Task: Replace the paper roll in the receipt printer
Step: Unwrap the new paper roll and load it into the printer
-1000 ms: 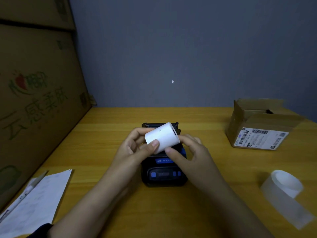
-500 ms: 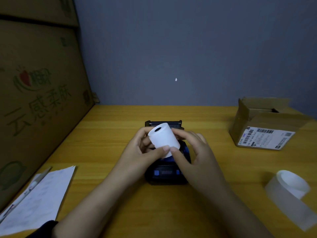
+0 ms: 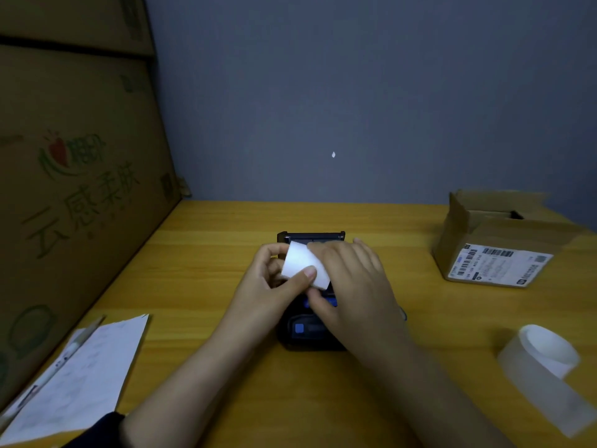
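While over the open receipt printer (image 3: 311,331), paper roll (image 3: 302,263) pinched in left hand (image 3: 274,282), right hand (image 3: 352,286) gripping its right end.

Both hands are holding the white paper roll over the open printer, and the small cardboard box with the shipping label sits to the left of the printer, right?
Not quite. The head view shows the small cardboard box to the right of the printer, not the left. The rest holds: the left hand and right hand hold the white paper roll over the open printer.

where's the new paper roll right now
In the head view, centre: the paper roll is held in both hands, left hand and right hand, just above the black printer.
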